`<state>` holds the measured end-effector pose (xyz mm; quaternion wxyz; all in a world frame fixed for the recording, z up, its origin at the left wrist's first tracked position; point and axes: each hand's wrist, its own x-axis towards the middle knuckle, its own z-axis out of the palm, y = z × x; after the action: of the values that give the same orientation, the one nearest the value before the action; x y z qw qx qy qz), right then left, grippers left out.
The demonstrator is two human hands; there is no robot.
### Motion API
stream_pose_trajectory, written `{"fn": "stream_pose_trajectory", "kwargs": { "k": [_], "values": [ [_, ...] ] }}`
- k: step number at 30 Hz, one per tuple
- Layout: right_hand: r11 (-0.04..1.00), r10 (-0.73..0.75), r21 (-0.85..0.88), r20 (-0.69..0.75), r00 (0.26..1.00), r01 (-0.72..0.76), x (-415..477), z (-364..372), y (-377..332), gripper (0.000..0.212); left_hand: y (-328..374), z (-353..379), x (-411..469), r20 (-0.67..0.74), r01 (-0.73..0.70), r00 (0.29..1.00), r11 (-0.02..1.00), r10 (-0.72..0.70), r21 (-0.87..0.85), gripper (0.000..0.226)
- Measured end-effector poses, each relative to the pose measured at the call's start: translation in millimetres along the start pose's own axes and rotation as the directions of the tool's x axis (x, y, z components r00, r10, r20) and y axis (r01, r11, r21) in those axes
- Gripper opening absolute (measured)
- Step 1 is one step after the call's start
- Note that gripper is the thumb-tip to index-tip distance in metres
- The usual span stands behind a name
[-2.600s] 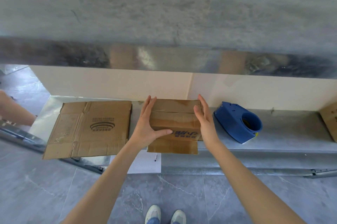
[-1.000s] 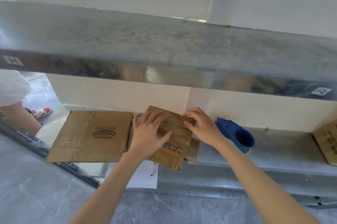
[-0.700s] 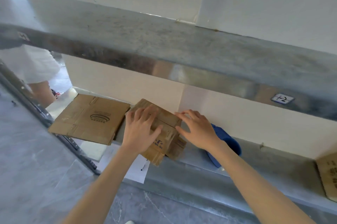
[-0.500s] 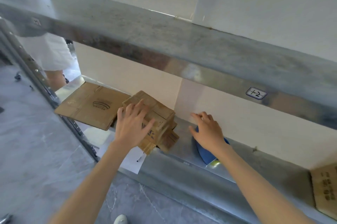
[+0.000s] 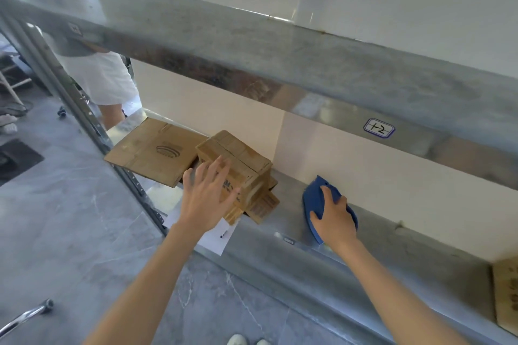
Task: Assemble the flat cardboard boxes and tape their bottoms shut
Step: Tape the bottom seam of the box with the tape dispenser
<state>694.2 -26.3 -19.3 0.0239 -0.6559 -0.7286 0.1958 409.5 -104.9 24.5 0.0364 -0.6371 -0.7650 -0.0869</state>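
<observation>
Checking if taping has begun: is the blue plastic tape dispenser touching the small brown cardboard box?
No, the blue plastic tape dispenser lies under the right hand, apart from the small brown cardboard box.

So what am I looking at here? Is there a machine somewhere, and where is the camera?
There is no machine. These are a person's two bare arms, seen by one wide-angle camera worn on the head, which looks forward and down. That is why the shoes show at the bottom edge.

In front is a metal shelf. On it stands a small folded-up box, with flat cardboard to its left and a blue tape dispenser to its right. A white paper pokes out below the box.

The left hand lies with straight, spread fingers against the box's near side. The right hand curls its fingers round the tape dispenser. Another person in white stands at the far left.
</observation>
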Motion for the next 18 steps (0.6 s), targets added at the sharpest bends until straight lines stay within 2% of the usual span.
{"fn": "stream_pose_trajectory", "kwargs": {
  "k": [4, 8, 14, 18],
  "values": [
    [0.999, -0.012, 0.038, 0.045, 0.999, 0.010, -5, 8, 0, 0.083, -5, 1, -1, 0.002, -0.004, 1.000, 1.000, 0.004, -0.010, 0.062],
    [0.991, -0.038, 0.130, 0.102, 0.994, 0.024, 2, 4, 4, 0.084, -10, -1, 1, -0.006, 0.007, 1.000, 1.000, -0.007, -0.021, 0.060],
    [0.959, 0.055, 0.255, 0.258, 0.965, -0.123, 24, -9, 11, 0.099, -9, -3, 0, -0.026, -0.011, 1.000, 0.998, 0.009, -0.060, 0.058],
    [0.906, 0.102, 0.375, 0.260, 0.960, -0.198, 33, -18, 15, 0.104, -9, -4, 1, -0.042, -0.028, 0.999, 0.997, 0.025, -0.075, 0.057]
  ]
}}
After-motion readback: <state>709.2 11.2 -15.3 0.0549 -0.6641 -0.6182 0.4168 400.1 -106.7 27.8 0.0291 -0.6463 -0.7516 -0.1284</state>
